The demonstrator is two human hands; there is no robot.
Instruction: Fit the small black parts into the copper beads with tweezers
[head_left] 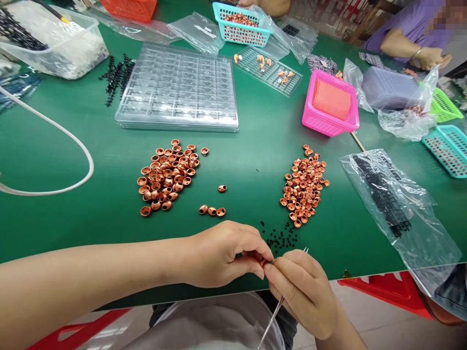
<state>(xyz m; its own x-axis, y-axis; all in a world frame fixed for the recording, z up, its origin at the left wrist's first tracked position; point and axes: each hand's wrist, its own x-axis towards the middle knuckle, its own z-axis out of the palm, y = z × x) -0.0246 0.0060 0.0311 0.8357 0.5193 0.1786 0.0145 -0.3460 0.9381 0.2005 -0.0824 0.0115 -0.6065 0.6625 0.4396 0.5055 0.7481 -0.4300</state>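
Clock centred where the two hands meet; twelve points across the green table.

Left hand: in a narrow pinch, thumb and fingertips on a copper-coloured bead. Only a sliver shows; which way its hollow faces I cannot tell. Bead sits right at the centre, above the near table edge, probably held low and close so that fine detail can be seen.

Right hand: fingertips bunched against the same bead, meeting the left's. Metal tweezers run through this grip, shaft out toward seven, tips out past the knuckles toward one. My reading: carried so that thumb and forefinger stay free. Whether these fingertips hold a second small part: hidden.

Nearest one o'clock, just beyond the fingers: scattered tiny black pieces, loosely spread, likely so that single ones can be picked out. Past them, same bearing, a heap of smaller-looking copper-coloured beads.

Between ten and eleven: a row of three beads, close in, with a lone bead at eleven; farther off, a larger bead heap. The gap from the heap suggests deliberate setting apart. Eleven, far: stacked clear compartment trays.
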